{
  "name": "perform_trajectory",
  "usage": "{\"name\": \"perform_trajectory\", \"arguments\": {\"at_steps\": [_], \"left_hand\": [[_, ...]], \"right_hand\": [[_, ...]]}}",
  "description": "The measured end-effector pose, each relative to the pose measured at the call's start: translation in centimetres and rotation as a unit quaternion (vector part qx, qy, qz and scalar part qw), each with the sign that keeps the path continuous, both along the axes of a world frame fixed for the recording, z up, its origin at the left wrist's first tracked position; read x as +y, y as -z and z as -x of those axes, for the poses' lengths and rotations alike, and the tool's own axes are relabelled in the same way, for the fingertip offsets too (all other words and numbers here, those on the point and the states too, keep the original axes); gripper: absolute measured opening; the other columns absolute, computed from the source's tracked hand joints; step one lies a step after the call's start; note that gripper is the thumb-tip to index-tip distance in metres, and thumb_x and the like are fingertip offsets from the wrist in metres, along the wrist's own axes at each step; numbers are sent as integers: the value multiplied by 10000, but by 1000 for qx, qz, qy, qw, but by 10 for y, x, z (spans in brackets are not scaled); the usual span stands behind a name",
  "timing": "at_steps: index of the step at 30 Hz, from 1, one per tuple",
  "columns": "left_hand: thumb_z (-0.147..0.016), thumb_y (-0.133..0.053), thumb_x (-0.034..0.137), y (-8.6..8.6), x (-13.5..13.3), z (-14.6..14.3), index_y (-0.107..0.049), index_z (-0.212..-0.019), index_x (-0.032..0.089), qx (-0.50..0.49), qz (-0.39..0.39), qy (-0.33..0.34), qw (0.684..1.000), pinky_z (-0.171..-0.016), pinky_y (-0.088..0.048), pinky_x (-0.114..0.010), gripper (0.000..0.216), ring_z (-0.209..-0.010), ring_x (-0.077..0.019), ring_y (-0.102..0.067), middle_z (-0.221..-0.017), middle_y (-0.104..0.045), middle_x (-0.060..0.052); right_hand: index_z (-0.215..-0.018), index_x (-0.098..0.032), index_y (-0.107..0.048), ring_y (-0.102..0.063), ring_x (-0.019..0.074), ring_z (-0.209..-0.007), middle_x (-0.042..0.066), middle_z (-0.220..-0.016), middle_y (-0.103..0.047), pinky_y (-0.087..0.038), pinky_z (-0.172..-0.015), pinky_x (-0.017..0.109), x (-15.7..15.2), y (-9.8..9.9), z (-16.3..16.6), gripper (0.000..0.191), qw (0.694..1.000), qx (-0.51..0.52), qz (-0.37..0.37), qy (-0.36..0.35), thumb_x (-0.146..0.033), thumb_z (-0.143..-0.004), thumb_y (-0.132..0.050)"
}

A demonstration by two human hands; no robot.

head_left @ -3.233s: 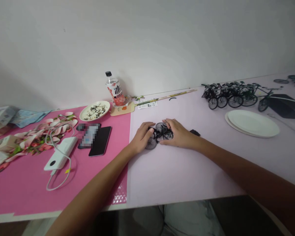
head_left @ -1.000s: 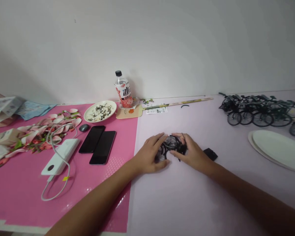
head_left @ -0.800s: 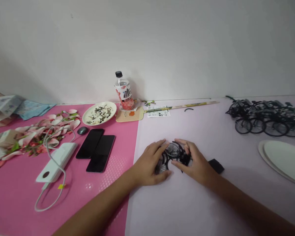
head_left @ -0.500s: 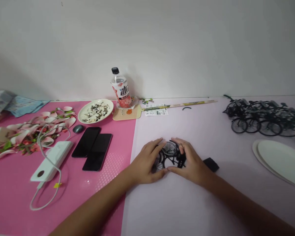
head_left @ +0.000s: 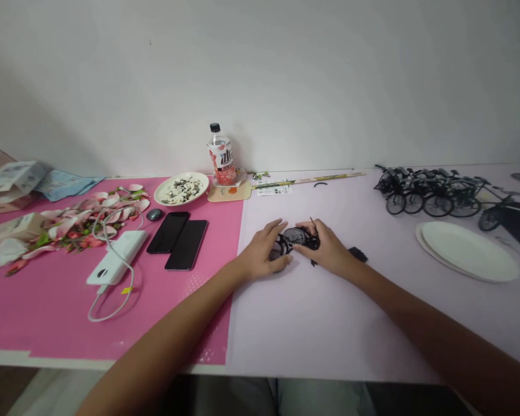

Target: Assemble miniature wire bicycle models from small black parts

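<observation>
Small black model bicycle parts with spoked wheels (head_left: 295, 236) lie low over the pale cloth, between my two hands. My left hand (head_left: 260, 254) curves around the left side of this model bicycle, fingers at its far edge and thumb near the front. On the other side my right hand (head_left: 329, 248) grips the frame end, its thumb reaching across toward the wheel. Fingers cover part of the bicycle, so its full shape is hidden. A small black piece (head_left: 357, 254) rests just beside my right wrist.
Several black model bicycles (head_left: 437, 196) stand at the right, behind stacked white plates (head_left: 468, 251). To the left are two phones (head_left: 186, 245), a white power bank (head_left: 117, 257) with cable, petals (head_left: 82, 222), a filled plate (head_left: 182, 189) and a bottle (head_left: 222, 159).
The camera view has shifted, now showing the table's front edge. My thumbs, close together before, are farther apart, and my right hand has turned and closed more on the frame end.
</observation>
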State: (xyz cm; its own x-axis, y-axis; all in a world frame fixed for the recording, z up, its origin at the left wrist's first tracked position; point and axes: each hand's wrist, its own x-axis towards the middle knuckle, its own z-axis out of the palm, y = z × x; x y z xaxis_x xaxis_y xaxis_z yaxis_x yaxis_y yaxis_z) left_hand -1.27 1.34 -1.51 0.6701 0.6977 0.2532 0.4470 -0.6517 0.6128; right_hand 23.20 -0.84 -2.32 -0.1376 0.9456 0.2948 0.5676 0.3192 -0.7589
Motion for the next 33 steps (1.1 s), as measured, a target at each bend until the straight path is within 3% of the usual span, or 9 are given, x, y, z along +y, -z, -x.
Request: {"name": "perform_trajectory", "arguments": {"at_steps": [5,10,15,20,25,30,33], "left_hand": [[-894,-688,588,-3,2,0,-272,-1654,214,4,4,-9,1000,-1255,-319,-611,944,-1553,-415,-342,-1701,-284,-212],[-856,-724,565,-2,2,1,-279,-1652,207,12,-1,-10,1000,-1259,-317,-599,980,-1546,-414,-349,-1697,-293,-204],[-877,-698,569,-1,3,1,-311,-1635,194,9,-8,-10,1000,-1254,-329,-584,931,-1541,-400,-359,-1684,-316,-207],[-877,-697,586,-2,3,0,-322,-1630,196,5,-4,-17,1000,-1249,-332,-590,927,-1532,-401,-373,-1680,-322,-209],[-874,-700,594,-4,3,0,-317,-1631,201,9,2,-17,1000,-1249,-320,-608,935,-1544,-412,-348,-1681,-321,-211],[-877,-702,539,-6,5,-1,-328,-1622,196,11,1,-9,1000,-1245,-321,-616,902,-1538,-416,-363,-1671,-334,-219],[-883,-694,528,-7,5,-1,-329,-1617,176,12,2,-6,1000,-1246,-319,-608,893,-1539,-410,-363,-1667,-336,-229]], "right_hand": [[-874,-289,-338,-705,307,-1194,90,-1136,-739,-558,-958,482,-1,-3,1,424,997,78,17,16,-517,-914,-693],[-874,-294,-333,-733,309,-1172,62,-990,-724,-587,-903,445,0,-3,2,411,991,121,-18,46,-505,-924,-682],[-882,-294,-324,-700,282,-1219,101,-1212,-754,-545,-1035,502,-4,-5,4,408,994,111,6,13,-498,-944,-672],[-898,-292,-306,-669,288,-1218,126,-1281,-719,-509,-1060,532,-6,-8,2,396,997,67,-29,26,-489,-952,-646],[-993,-278,-423,-630,342,-1142,117,-1189,-666,-509,-964,534,-8,-21,-13,429,990,-114,-74,20,-522,-853,-747],[-1072,-268,-528,-618,347,-1011,94,-1065,-629,-525,-833,484,-11,-31,-23,596,977,-208,-32,-9,-613,-705,-846],[-1039,-267,-531,-614,330,-992,90,-1055,-622,-529,-815,462,-10,-28,-24,531,981,-193,-2,-23,-585,-739,-832]]}}
